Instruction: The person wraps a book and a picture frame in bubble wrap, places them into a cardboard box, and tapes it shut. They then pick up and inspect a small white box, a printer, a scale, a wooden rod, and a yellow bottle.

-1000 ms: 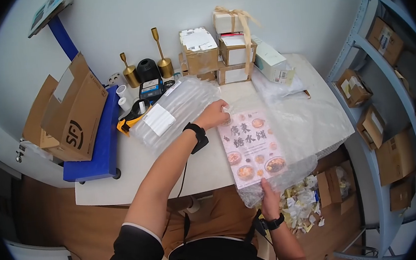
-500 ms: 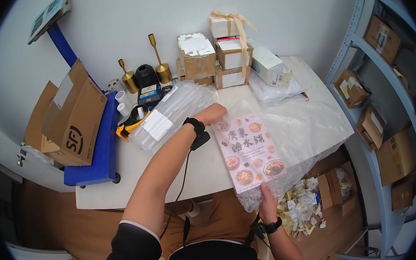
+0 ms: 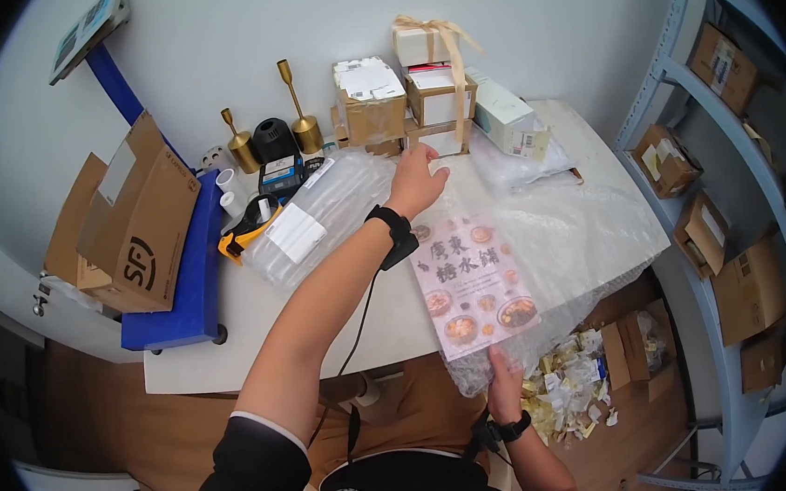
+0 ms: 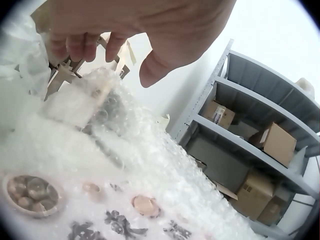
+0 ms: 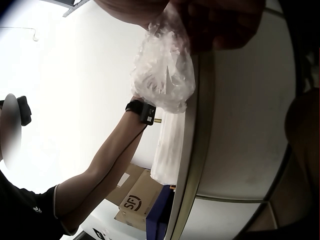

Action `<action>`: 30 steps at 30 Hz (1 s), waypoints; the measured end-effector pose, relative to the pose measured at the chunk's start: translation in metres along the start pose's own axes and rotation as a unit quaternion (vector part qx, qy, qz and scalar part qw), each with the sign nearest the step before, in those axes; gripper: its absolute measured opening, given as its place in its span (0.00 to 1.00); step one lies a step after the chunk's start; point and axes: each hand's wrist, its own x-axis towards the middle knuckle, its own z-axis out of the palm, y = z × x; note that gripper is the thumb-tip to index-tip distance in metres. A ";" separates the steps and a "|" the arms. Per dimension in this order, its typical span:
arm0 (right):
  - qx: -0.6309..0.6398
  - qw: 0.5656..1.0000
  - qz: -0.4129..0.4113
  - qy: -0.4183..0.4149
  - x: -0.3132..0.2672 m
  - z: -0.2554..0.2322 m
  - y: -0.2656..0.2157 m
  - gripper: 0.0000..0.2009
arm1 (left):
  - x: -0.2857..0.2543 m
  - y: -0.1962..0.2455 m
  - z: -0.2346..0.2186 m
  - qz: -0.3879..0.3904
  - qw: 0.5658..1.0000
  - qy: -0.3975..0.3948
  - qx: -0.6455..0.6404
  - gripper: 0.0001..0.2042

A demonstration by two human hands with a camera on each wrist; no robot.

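Note:
A pink printed booklet (image 3: 476, 285) with large dark characters and pictures of bowls lies at the table's front edge. Clear bubble wrap (image 3: 579, 238) sits around it and spreads to the right; in the left wrist view the wrap (image 4: 160, 150) bulges up beyond the print. My left hand (image 3: 417, 182) hovers past the booklet's far edge, thumb apart from the fingers, holding nothing. At the near edge my right hand (image 3: 505, 387) pinches the bubble wrap, thumb on top. The right wrist view has a gathered bunch of wrap (image 5: 165, 70) hanging at that hand (image 5: 215, 22).
Stacked boxes (image 3: 442, 106) stand at the back, near a pale green box (image 3: 505, 119). Left are clear air-cushion packaging (image 3: 324, 205), a tape dispenser (image 3: 247, 235), brass candlesticks (image 3: 304, 132) and an open carton (image 3: 130, 226) on a blue scale (image 3: 175, 321). Shelving (image 3: 709, 115) rises at right.
My left hand has let go of the wrap at the booklet's far left corner and moved up and away, its fingers now spread. My right hand keeps its place at the near edge.

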 end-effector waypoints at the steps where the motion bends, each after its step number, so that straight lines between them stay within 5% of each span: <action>1: -0.011 1.000 0.009 -0.004 -0.005 0.002 -0.005 0.21 | -0.008 0.002 0.003 0.100 0.989 0.092 0.064 0.18; 3: -0.025 1.000 0.018 -0.008 -0.010 -0.002 -0.005 0.23 | -0.031 0.016 -0.005 0.172 0.978 0.079 0.085 0.20; 5: -0.005 0.996 -0.056 0.067 -0.011 -0.013 0.000 0.27 | -0.060 0.032 -0.021 0.240 0.963 0.066 0.106 0.23; 7: -0.015 0.991 -0.082 0.108 -0.009 -0.020 -0.013 0.29 | -0.090 0.037 -0.037 0.295 0.938 -0.133 0.126 0.26; 10: -0.074 0.963 -0.175 0.189 -0.004 -0.025 -0.040 0.32 | -0.119 0.002 -0.024 0.293 0.920 -0.206 0.158 0.32; 12: -0.121 0.937 -0.239 0.223 -0.005 -0.015 -0.058 0.34 | -0.126 -0.003 -0.024 0.278 0.927 -0.161 0.193 0.34; 14: -0.258 0.835 -0.453 0.178 -0.005 0.001 -0.080 0.37 | -0.122 -0.013 -0.020 0.263 0.930 -0.115 0.229 0.36; 15: -0.258 0.834 -0.453 0.179 -0.007 0.009 -0.091 0.37 | -0.115 -0.025 -0.013 0.223 0.934 -0.155 0.232 0.38; 17: -0.514 0.728 -0.453 -0.035 -0.008 0.028 -0.115 0.41 | -0.109 -0.033 -0.002 0.185 0.935 -0.196 0.231 0.40; 19: -0.592 0.650 -0.411 -0.241 0.009 0.069 -0.135 0.39 | -0.104 -0.027 0.009 0.160 0.914 -0.256 0.270 0.42; 20: -0.593 0.649 -0.412 -0.240 0.021 0.083 -0.136 0.39 | -0.100 -0.030 0.015 0.161 0.914 -0.255 0.270 0.42; 22: -0.637 0.581 -0.369 -0.347 0.048 0.098 -0.125 0.38 | -0.095 -0.042 0.028 0.191 0.914 -0.236 0.270 0.43; 23: -0.638 0.582 -0.368 -0.346 0.065 0.095 -0.116 0.38 | -0.093 -0.047 0.030 0.193 0.913 -0.238 0.270 0.43; 26: -0.750 0.491 -0.307 -0.319 0.128 0.053 -0.082 0.42 | -0.086 -0.051 0.023 0.184 0.923 -0.242 0.235 0.41; 30: -0.750 0.509 -0.270 -0.323 0.139 0.029 -0.098 0.43 | -0.092 -0.039 0.004 0.149 0.908 -0.260 0.294 0.39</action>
